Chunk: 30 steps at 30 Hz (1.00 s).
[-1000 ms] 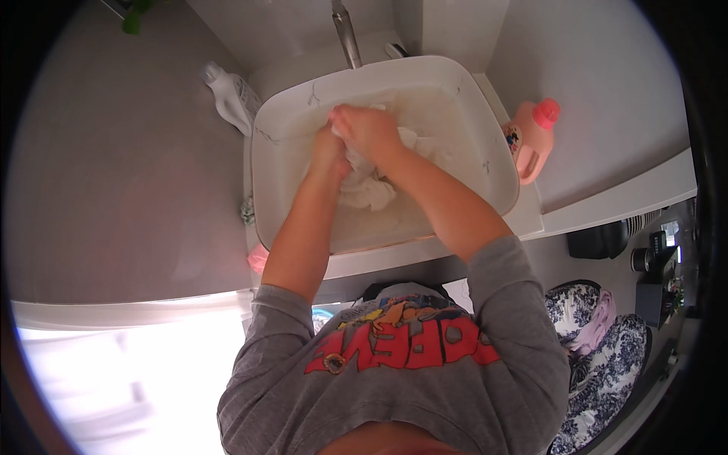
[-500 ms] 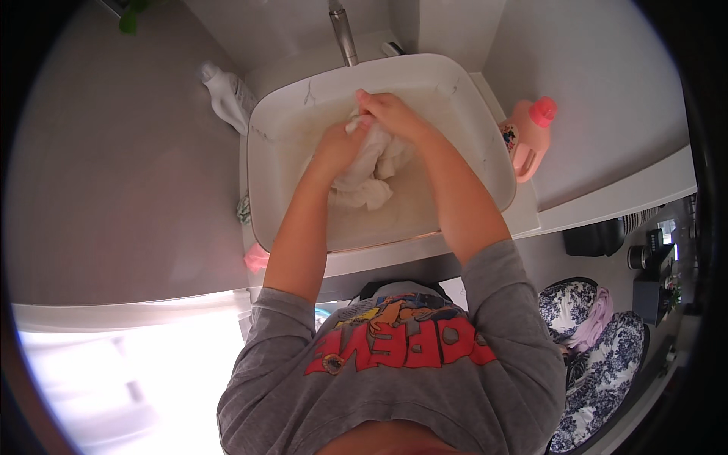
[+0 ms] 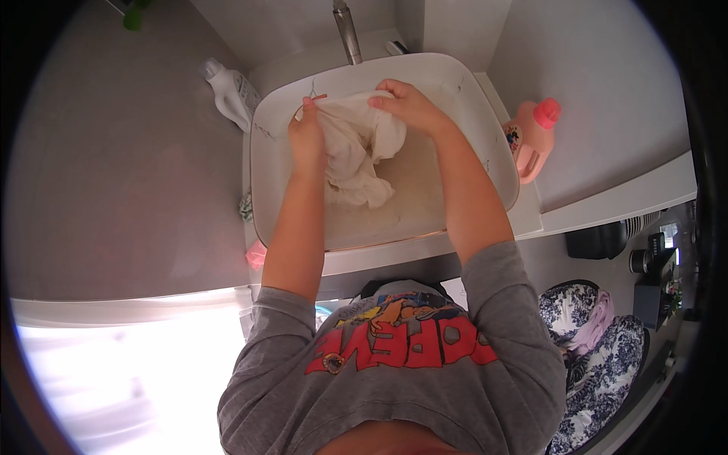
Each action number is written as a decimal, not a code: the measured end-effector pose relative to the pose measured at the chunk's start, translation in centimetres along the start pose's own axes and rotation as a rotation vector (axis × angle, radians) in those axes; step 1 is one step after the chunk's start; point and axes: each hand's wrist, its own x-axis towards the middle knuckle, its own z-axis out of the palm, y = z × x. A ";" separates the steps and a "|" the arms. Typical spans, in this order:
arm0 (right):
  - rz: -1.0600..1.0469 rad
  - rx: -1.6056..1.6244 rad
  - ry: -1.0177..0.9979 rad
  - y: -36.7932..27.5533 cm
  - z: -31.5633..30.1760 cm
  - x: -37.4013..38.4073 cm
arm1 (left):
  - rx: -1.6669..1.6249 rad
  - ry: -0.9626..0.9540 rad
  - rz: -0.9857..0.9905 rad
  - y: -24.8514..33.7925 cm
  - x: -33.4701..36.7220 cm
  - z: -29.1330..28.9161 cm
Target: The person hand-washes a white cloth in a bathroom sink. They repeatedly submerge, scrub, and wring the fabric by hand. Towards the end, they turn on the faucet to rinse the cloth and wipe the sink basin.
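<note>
A wet white cloth garment (image 3: 353, 140) is stretched between my hands over the sink (image 3: 485, 144), its lower folds hanging into cloudy water. My left hand (image 3: 306, 136) is closed on the garment's upper left edge, where a small reddish strip shows by the thumb. At the upper right edge, my right hand (image 3: 406, 105) pinches the fabric between thumb and fingers. What kind of garment it is cannot be made out.
Behind the sink rises a metal faucet (image 3: 347, 34). A white bottle (image 3: 230, 95) stands to the left, and a pink jug (image 3: 534, 136) with a handle to the right. A pink item (image 3: 256, 255) lies by the front left corner.
My hands were close together on the bunched garment. They have moved apart, the left one leftward, and the garment is now spread and lifted between them.
</note>
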 end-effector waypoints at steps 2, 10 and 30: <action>-0.094 0.016 0.125 0.5 1.2 0.4 | -0.214 -0.092 -0.162 -1.1 0.3 0.0; -0.614 -0.761 0.112 -2.6 8.9 -1.6 | -0.517 -0.301 -0.490 -8.3 2.4 -1.8; -0.075 -0.617 0.260 -0.8 4.2 0.4 | -0.522 -0.342 -0.746 2.6 -3.0 2.2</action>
